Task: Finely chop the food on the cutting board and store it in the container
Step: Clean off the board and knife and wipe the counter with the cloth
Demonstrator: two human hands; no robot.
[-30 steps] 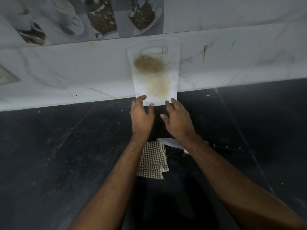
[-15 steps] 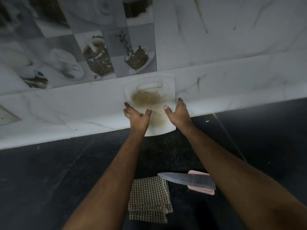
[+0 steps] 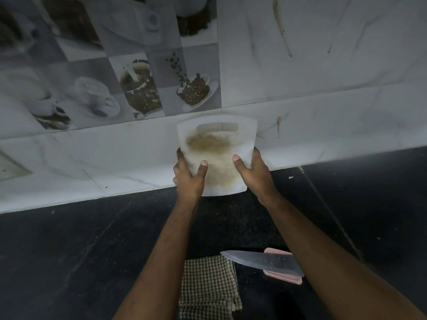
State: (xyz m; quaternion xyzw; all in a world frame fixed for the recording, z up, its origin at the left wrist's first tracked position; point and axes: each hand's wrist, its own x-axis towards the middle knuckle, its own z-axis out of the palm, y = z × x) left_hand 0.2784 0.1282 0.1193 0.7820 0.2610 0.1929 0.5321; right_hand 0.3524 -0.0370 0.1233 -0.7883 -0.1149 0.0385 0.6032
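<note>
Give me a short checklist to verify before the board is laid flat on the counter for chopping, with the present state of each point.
1. Both hands grip the cutting board: ok, left hand and right hand hold its side edges.
2. Board clean: not ok, a brown stain covers its middle.
3. Landing spot on the dark counter free: ok.
4. Knife clear of the arms: not ok, it lies close beside the right forearm.
5. Checked cloth out of the way: cannot tell.
6. Food and container ready: cannot tell, neither is in view.

A stained matt plastic cutting board (image 3: 217, 155), shiny metal knife blade (image 3: 261, 259), checked woven cloth (image 3: 208, 280) and dark speckled stone surface (image 3: 69, 250) are seen
</note>
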